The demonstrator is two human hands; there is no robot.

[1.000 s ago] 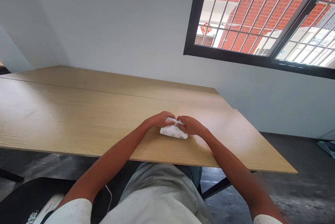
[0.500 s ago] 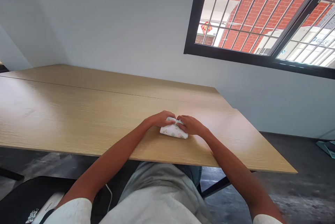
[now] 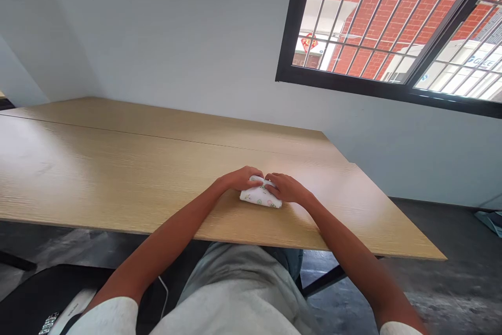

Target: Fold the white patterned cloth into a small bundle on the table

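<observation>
A small white cloth with a faint coloured print lies folded into a tight bundle on the wooden table, near its front edge. My left hand curls over the bundle's left end with fingers pressed on top. My right hand grips the right end, its fingers bent over the cloth. The fingertips of both hands nearly meet above the bundle, hiding its top.
The table runs far to the left and back to a grey wall. A black-framed barred window is at upper right. The table's right corner ends over dark floor. A black chair sits at lower left.
</observation>
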